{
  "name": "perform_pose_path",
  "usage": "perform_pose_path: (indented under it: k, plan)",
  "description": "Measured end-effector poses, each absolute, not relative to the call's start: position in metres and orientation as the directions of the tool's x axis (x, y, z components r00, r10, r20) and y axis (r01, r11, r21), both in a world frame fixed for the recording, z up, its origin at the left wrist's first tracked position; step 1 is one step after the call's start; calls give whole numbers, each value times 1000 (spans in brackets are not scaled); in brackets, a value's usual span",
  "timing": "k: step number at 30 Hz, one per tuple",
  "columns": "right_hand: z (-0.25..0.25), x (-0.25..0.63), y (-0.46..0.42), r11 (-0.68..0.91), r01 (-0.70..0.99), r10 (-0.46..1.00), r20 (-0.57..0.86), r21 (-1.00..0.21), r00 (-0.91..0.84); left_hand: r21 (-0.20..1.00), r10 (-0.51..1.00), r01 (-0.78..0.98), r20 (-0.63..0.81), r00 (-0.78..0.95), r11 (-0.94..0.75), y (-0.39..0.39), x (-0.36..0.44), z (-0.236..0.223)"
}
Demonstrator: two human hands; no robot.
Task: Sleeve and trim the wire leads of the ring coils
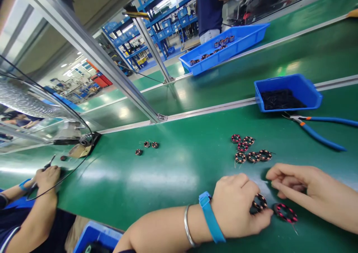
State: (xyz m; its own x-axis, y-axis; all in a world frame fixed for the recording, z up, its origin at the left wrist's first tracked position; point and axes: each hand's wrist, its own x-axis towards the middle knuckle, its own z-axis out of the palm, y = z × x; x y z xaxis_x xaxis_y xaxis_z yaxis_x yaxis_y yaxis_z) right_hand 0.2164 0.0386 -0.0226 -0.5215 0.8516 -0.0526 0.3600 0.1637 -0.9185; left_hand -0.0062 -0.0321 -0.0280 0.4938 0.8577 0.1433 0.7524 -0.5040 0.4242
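A small ring-shaped stator coil with copper windings (260, 202) is pinched between the thumb and fingers of my left hand (237, 204). My right hand (299, 182) is just to the right, its fingers curled and the thumb close to the index finger; whatever may be between the tips is too small to make out. Below it a stator coil with red-pink windings (285, 212) lies on the green bench, thin wire ends sticking out. Beyond my hands lies a group of several similar stator coils (253, 157), some copper, some reddish.
Blue-handled pliers (321, 133) lie at right, beside a blue bin (313, 100) of thin black pieces. Three coils (147, 144) sit mid-bench. A blue tray (235, 51) of coils stands behind metal rails. At left, a co-worker's hands (48, 178) hold a corded tool.
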Motion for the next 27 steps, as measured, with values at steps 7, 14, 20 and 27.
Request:
perform_pose_path:
  k: [7,14,20,27]
  plan:
    - [-16,230,51,110,349,656,-195,-931,-729,533,853,679,184,489,-505,-33,-16,-19]
    - [-7,228,58,267,302,673,-47,-915,-738,581,901,699,163,402,-416,-27,-15,-12]
    - [-10,218,50,247,270,731,-4,-931,-682,565,907,719,144,396,-404,-23,-13,-10]
    - [-23,207,39,139,229,801,-27,-964,-598,600,907,692,156,390,-401,-24,-14,-10]
